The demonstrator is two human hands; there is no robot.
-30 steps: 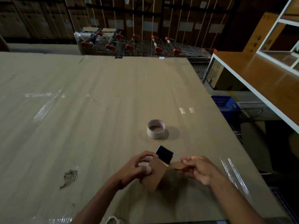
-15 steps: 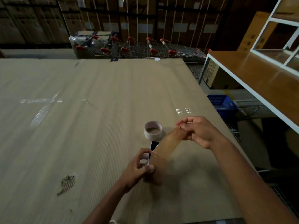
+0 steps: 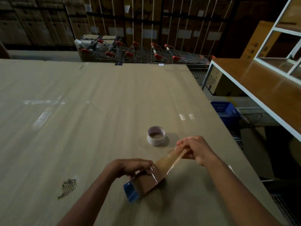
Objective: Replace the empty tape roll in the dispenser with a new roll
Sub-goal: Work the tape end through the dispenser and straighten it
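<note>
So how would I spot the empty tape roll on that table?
Find the big cardboard-covered table. Just beyond the two hands, near its right side, a small pale ring stands alone. It is a bare hollow core, unlike the brown roll held by the left hand.

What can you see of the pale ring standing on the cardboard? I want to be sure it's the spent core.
The pale ring looks like a bare cardboard tape core: whitish to light pink outer wall, thin rim, hollow centre showing the table through it, with no tape visibly wound on it. It sits flat on one open end on the cardboard-covered table, casting a shadow to its right. Nothing touches it; the right hand is nearby but apart.
</note>
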